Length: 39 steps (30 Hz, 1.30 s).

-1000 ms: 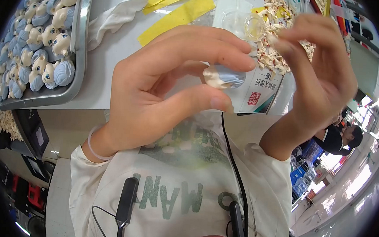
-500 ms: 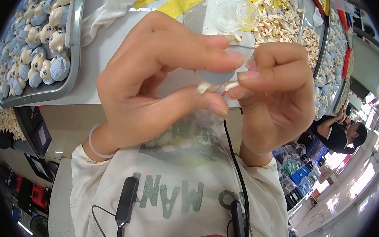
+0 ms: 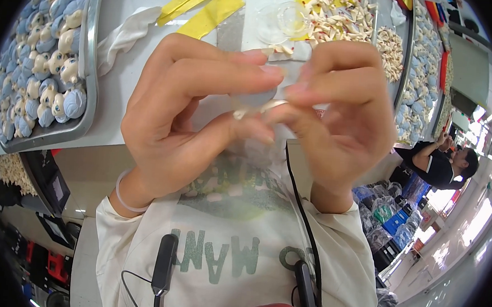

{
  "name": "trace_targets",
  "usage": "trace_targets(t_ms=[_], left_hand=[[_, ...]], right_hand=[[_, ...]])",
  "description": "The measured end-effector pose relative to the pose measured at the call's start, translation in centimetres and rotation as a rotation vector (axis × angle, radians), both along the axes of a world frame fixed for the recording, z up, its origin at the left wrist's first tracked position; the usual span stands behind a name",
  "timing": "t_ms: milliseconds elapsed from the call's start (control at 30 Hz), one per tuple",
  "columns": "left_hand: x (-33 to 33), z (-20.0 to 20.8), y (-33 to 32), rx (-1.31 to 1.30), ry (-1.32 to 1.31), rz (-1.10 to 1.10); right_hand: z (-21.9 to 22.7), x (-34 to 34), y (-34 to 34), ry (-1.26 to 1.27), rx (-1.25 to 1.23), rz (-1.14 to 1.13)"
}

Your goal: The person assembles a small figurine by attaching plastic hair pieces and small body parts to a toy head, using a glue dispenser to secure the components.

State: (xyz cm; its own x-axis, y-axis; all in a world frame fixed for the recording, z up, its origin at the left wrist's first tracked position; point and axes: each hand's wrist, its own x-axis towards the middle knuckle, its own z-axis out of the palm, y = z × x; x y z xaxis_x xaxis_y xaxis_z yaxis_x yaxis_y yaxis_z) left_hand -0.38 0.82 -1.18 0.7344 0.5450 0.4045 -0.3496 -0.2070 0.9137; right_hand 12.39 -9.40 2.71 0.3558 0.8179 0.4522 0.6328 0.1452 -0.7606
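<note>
Between the thumb and fingers of my left hand (image 3: 173, 101) is a small doll head (image 3: 255, 99), mostly covered, with a blue-grey rounded side and a cream bit showing near the thumb. My right hand (image 3: 341, 111) is pinched on a small cream piece (image 3: 276, 104) right beside the head. Motion blurs the right fingertips, and whether the piece touches the head I cannot tell. Both hands are raised in front of my chest, above the table's near edge.
A metal tray (image 3: 92, 88) of blue-haired doll heads stands at the left. Beyond my hands lie a white cloth (image 3: 126, 33), yellow tape strips (image 3: 212, 13), clear round lids (image 3: 282, 20) and a pile of cream pieces (image 3: 344, 16). A person (image 3: 440, 162) sits far right.
My right hand has shifted left, and its fingers have turned inward over the cream piece. The piece's red tip, visible before, is now hidden. My left hand still grips the head.
</note>
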Motion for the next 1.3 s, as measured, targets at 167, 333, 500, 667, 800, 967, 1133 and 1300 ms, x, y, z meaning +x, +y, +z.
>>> trace_targets(t_ms=[167, 333, 500, 667, 800, 967, 1133, 1300], left_hand=[[0.4, 0.8, -0.2, -0.242, 0.064, -0.028], [0.7, 0.5, -0.6, -0.395, 0.032, 0.01], [0.6, 0.2, -0.1, -0.189, 0.083, 0.028], [0.7, 0.0, -0.2, -0.187, 0.09, 0.049], [0.9, 0.1, 0.0, -0.216, 0.082, 0.015], [0.9, 0.5, -0.4, -0.392, 0.071, 0.022], [0.8, 0.1, -0.2, -0.385, 0.03, 0.002], [0.7, 0.1, 0.1, -0.374, 0.012, -0.041]], right_hand=[[1.3, 6.4, -3.6, -0.131, -0.196, -0.412], [-0.3, 7.4, -3.1, -0.403, -0.386, -0.281], [-0.4, 7.9, -2.7, -0.47, -0.382, -0.308], [-0.2, 8.3, -2.2, -0.454, -0.382, -0.264], [0.4, 8.8, -3.0, -0.272, -0.209, -0.267], [0.8, 7.9, -3.3, 0.092, -0.068, -0.31], [0.4, 8.5, -3.6, -0.006, -0.121, -0.243], [0.6, 7.8, -3.5, 0.09, -0.072, -0.308]])
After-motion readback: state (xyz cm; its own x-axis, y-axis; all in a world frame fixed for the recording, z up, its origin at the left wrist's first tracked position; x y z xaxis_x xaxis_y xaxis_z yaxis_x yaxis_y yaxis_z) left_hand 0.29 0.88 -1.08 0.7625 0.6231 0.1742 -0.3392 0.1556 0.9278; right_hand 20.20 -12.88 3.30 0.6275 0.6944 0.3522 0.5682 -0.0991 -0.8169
